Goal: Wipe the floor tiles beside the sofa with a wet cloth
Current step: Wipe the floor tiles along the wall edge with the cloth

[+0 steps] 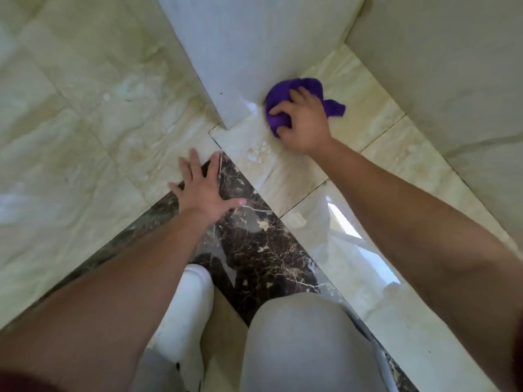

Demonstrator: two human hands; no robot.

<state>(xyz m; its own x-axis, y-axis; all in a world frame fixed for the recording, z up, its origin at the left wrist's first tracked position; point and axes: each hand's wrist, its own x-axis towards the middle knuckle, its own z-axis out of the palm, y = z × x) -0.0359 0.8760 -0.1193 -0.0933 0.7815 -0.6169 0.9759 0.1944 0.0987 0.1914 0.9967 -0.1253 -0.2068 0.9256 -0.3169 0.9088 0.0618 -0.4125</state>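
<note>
My right hand (304, 123) grips a bunched purple cloth (304, 89) and presses it on a cream floor tile (353, 89), right against the lower corner of a pale grey upholstered block (240, 52). Part of the cloth sticks out to the right of my fingers. A few wet droplets (256, 154) lie on the tile just below the cloth. My left hand (205, 188) rests flat with fingers spread on the floor, across the edge between a cream tile and a dark brown marble strip (254, 244).
A second pale upholstered surface (452, 66) closes the narrow tiled gap on the right. Cream tiles (70, 123) spread to the left. My knee in grey trousers (305, 340) and a white shoe (189, 304) are at the bottom centre.
</note>
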